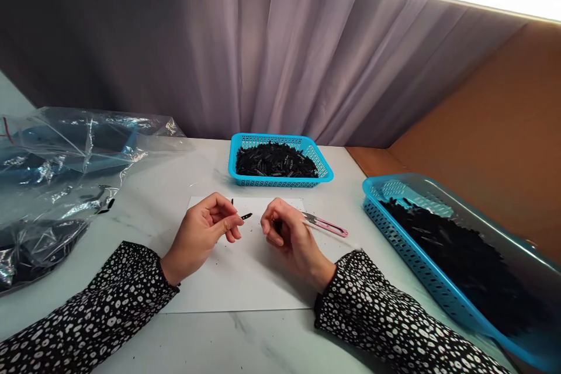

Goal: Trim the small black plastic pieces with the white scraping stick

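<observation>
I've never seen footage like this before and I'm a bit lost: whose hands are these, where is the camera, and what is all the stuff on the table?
The camera sits on a person's head and looks down, so both hands are that person's own. The left hand pinches a small black plastic piece at its fingertips. The right hand is curled shut around something dark; what it is cannot be made out. Both hands are over a white sheet of paper on a pale marble-look table. Pink thread snips lie beside the right hand. Two blue baskets hold heaps of black pieces: a small basket ahead and a large basket on the right. On the left lie clear plastic bags.
</observation>
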Motion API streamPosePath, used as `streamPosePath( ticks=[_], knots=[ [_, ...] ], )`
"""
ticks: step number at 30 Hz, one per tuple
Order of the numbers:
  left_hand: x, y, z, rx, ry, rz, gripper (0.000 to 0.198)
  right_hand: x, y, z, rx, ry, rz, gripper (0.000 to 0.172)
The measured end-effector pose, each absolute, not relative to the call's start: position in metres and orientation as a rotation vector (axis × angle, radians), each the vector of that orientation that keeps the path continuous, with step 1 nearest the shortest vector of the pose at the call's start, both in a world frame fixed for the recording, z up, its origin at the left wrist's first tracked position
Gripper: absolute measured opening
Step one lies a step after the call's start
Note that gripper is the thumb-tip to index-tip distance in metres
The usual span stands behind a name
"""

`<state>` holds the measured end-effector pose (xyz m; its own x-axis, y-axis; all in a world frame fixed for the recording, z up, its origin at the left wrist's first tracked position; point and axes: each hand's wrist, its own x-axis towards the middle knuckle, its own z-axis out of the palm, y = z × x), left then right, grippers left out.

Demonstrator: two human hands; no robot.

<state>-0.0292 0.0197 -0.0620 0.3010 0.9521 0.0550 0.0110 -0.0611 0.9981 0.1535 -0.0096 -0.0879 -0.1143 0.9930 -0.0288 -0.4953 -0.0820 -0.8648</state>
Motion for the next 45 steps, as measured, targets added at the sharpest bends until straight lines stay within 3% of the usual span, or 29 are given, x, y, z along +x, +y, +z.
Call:
streamPosePath(
  ticks=[9,14,18,21,34,40,45],
  knots=[
    [-0.034,0.022,-0.056,1.551,0.985,0.833,0.02,0.155,-0.006,-0.092,-1.02,-1.304,1.125,0.021],
    [-0.047,0.031,-0.049,2.169,1.393,0.436,0.021,0.154,-0.007,-0.091,-1.042,-1.153,1.255,0.029],
    [-0.054,0.031,-0.053,2.272,1.503,0.155,0.015,0.152,-0.009,-0.089,-1.0,-1.001,1.369,0.035],
    [-0.055,0.032,-0.058,2.263,1.434,0.168,0.008,0.153,-0.01,-0.087,-0.983,-0.951,1.435,0.035],
    [-0.038,0.031,-0.054,1.784,1.135,0.544,0.014,0.151,-0.009,-0.087,-0.833,-0.782,1.568,0.022],
    [-0.031,0.022,-0.039,1.488,1.021,0.636,0.015,0.15,-0.01,-0.084,-0.884,-0.827,1.587,0.036],
    [-0.031,0.021,-0.043,1.228,1.003,0.613,0.021,0.152,-0.01,-0.085,-0.841,-0.871,1.569,0.037]
  ],
)
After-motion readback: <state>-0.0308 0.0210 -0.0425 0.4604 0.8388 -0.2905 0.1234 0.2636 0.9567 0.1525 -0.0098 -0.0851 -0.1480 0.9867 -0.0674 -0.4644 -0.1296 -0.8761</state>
